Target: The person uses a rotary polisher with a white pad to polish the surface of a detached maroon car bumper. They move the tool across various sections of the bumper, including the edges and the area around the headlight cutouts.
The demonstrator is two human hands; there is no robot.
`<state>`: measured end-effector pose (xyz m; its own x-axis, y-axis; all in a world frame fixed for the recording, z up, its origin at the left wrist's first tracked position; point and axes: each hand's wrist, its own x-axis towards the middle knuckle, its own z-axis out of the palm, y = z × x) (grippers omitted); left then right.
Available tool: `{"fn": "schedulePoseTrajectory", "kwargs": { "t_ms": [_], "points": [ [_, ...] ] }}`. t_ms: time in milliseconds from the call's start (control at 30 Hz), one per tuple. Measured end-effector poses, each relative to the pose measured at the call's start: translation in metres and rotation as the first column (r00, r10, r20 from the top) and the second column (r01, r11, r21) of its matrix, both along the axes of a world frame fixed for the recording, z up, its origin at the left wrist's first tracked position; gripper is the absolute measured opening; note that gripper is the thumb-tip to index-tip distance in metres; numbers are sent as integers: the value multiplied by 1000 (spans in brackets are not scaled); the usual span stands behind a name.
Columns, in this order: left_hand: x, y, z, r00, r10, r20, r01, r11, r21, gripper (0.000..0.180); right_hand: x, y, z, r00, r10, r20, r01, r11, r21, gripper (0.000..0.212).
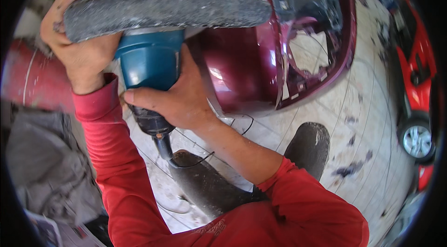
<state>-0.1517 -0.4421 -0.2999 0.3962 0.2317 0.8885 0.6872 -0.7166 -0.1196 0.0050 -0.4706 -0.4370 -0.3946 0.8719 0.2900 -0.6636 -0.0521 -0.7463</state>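
A teal and black power polisher [150, 66] is held up between my hands, with its black tail end and cord pointing down toward me. Across its head lies a round dark grey pad [167, 7], seen nearly edge-on and flecked with white residue. My right hand [179, 96] wraps around the body, thumb across the near side. My left hand [86, 54] is curled at the head end. The pad hides most of its fingers, so their exact hold does not show. Beyond the tool sits a glossy maroon car bumper [242, 70] with openings at its right part.
The white tiled floor [344, 126] has dark smudges. A red car [416, 79] with a silver-rimmed wheel stands at the right edge. At left lie a scuffed red cylindrical object [39, 77] and crumpled grey cloth [46, 158]. The thin black cord [195, 162] hangs near my legs.
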Motion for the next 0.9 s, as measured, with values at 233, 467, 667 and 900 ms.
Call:
{"fn": "schedulePoseTrajectory", "kwargs": {
  "t_ms": [233,467,667,900],
  "points": [
    [18,-8,5,932,-344,-113,291,897,-333,23,-58,-57,-26,911,-413,2,413,911,21,98],
    [9,-39,-20,827,-531,-184,405,790,-460,27,-16,-93,-108,884,-195,424,65,951,303,89],
    [-22,-25,-36,843,-516,-153,414,803,-428,31,130,-81,-330,830,-555,54,300,363,-882,78],
    [11,-56,-54,847,-463,-260,359,861,-361,26,165,-29,-382,826,-508,247,477,394,-785,132]
  ]
}}
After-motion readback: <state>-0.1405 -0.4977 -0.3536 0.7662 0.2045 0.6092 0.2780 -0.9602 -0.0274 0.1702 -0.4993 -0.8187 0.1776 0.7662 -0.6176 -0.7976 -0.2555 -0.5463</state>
